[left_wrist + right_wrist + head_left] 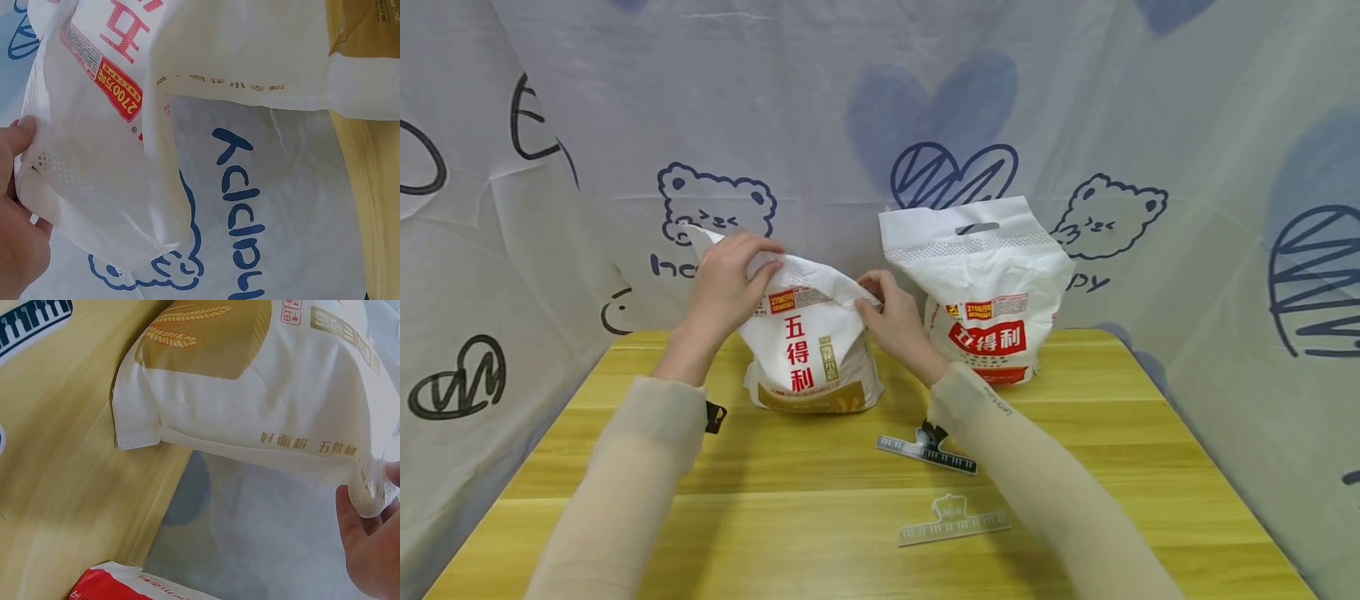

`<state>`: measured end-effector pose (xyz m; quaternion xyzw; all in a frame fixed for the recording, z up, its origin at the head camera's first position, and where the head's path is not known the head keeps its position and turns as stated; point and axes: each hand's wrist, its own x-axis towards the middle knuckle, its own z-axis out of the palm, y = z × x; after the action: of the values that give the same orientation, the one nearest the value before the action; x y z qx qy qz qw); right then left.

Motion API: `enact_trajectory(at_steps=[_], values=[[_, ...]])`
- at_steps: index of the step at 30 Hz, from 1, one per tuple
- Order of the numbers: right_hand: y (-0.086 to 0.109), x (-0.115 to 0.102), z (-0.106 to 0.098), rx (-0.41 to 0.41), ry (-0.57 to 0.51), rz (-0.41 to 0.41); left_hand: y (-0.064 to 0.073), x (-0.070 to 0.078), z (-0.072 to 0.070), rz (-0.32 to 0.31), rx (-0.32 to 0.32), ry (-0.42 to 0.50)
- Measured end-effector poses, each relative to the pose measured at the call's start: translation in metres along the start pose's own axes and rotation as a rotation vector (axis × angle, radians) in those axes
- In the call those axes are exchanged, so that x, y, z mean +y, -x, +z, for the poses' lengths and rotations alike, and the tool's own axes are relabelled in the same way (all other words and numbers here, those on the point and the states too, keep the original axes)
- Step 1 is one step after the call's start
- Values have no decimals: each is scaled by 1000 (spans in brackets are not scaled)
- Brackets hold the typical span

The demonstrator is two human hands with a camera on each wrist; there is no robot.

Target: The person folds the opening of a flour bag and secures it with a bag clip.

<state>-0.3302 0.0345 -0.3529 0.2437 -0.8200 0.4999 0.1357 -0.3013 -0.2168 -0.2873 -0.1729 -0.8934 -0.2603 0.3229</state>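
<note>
A white flour bag with red lettering and a gold base (pixel 805 367) stands on the wooden table. At its top left, my left hand (pixel 727 279) pinches the upper edge; in the left wrist view the thumb lies on the bag's front by the dotted band, with fingers behind. My right hand (pixel 895 317) pinches the top right corner of the same bag, thumb and fingers on either side of the fabric in the right wrist view. The bag's top edge sags and folds over between both hands.
Another white flour bag (pixel 992 275) with a handle slot stands upright to the right. A piano-patterned clip (pixel 928 452) and a clear clip (pixel 955 525) lie on the table (pixel 790 517). A black clip part (pixel 715 417) shows beside the left sleeve. A printed curtain (pixel 820 100) hangs behind.
</note>
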Motion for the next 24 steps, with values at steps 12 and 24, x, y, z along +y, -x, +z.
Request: enact_trajectory(at_steps=[12, 24], values=[[-3, 3, 4, 45, 11, -5, 0, 1, 5, -32, 97, 39], [-3, -3, 2, 35, 3, 58, 0, 3, 8, -42, 100, 15]])
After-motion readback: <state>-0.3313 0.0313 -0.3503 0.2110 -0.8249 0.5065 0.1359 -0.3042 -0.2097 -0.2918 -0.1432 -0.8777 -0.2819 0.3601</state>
